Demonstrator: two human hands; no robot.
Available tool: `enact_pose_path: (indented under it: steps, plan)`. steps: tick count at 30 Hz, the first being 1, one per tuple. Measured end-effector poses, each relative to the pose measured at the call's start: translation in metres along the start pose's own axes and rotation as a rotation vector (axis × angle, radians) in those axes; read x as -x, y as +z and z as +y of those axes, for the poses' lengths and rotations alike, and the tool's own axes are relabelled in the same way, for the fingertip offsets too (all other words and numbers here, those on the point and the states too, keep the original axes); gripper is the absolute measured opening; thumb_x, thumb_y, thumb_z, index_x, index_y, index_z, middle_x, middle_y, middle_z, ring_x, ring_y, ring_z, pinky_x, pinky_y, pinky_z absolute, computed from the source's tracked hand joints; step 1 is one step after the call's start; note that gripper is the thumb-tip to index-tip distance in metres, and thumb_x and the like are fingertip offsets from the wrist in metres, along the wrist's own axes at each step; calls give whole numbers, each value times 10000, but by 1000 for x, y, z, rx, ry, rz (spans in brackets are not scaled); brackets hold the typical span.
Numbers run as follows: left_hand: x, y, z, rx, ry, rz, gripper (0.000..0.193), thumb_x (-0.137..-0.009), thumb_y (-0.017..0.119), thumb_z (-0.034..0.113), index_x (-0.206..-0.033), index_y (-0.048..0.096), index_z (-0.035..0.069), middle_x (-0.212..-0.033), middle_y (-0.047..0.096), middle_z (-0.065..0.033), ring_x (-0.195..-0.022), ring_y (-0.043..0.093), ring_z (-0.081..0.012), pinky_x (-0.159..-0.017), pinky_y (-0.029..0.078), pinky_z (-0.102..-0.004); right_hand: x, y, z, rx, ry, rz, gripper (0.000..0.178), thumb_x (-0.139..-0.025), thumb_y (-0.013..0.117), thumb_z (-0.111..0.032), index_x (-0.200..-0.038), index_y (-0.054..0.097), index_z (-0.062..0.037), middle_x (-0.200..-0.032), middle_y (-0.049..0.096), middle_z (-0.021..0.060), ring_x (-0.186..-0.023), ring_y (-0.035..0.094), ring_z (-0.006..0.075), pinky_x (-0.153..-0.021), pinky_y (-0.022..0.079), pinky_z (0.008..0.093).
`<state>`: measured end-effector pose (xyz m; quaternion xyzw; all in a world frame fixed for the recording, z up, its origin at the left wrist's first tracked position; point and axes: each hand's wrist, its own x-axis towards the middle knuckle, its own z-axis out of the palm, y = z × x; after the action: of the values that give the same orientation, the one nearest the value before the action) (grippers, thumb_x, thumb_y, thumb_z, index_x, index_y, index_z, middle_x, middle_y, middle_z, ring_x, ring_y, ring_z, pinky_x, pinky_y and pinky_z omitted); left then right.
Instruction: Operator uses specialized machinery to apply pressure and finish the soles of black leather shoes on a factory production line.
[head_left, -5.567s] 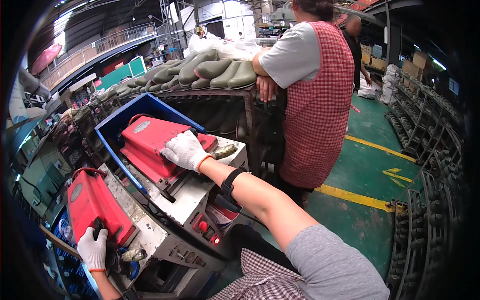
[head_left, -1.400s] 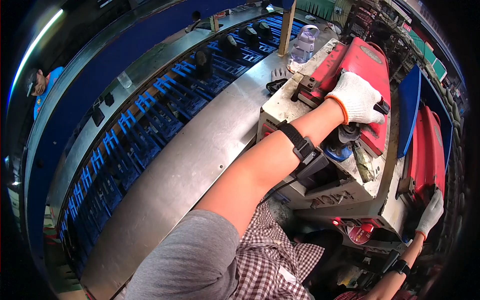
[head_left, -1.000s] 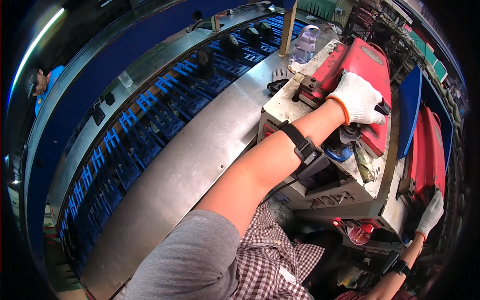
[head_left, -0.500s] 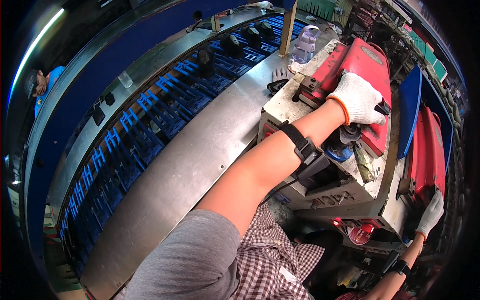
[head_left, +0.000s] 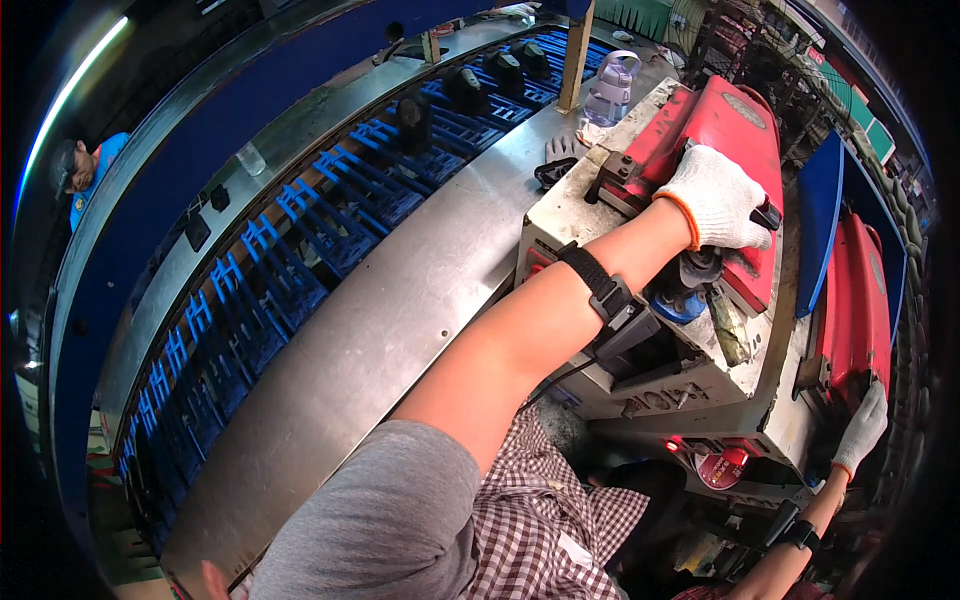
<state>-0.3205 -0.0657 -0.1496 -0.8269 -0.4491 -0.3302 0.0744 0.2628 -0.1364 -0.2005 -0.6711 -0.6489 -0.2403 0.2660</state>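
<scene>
My left hand [head_left: 715,198], in a white knit glove with an orange cuff, is closed round the black handle [head_left: 767,215] of a red machine lid [head_left: 735,125]. This lid lies on a worn cream-coloured machine [head_left: 570,215]. Farther right and lower, my right hand [head_left: 862,430], gloved alike, presses its fingers round the near end of a second red lid [head_left: 850,300]; its grip is partly hidden. Below my left wrist, a dark shoe-like piece with a blue base [head_left: 680,303] shows at the machine's opening.
To the left runs a steel ledge [head_left: 350,330] beside a conveyor of blue slats [head_left: 290,215] carrying several dark pieces. A purple bottle [head_left: 610,90] and a grey glove [head_left: 562,150] are by the machine. A blue panel [head_left: 822,220] stands between the lids. Another person [head_left: 85,175] is at far left.
Both my hands stay where they were on the red lids. A blurred skin-coloured shape has appeared at the lower left edge.
</scene>
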Motion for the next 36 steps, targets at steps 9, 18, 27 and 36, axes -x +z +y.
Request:
enact_pose_path:
  steps: [9,18,27,36]
  plan:
    - [-1,-2,3,-54,-31,-64,450,-796,691,613,-990,818,227,-874,782,-108,-844,768,-296,-742,567,-446,1,1,2,-23,1,3,476,-1137,446,-321,-1363,662,38,-1349,698,225,-1258,665,366,-1079,508,432]
    - [-1,-7,2,-98,-52,-116,467,-815,650,611,-976,826,210,-911,793,-114,-883,773,-296,-768,540,-496,-5,-2,-11,-66,-4,40,488,-1130,492,-348,-1381,646,40,-1371,686,226,-1249,664,359,-1083,498,401]
    - [-2,-23,-18,-40,62,-329,507,-937,575,587,-1180,749,178,-1065,773,-138,-1012,737,-353,-899,570,-448,36,-30,-345,-879,-27,-196,318,-1040,568,-136,-1297,664,26,-1262,692,128,-1145,642,220,-1044,473,343]
    - [-19,-26,0,-12,147,-422,506,-992,565,587,-1162,758,152,-1049,762,-179,-990,719,-389,-913,548,-470,99,-53,-420,-1456,228,-898,653,-1098,504,-428,-1661,319,-152,-901,621,37,-576,438,52,-523,384,207]
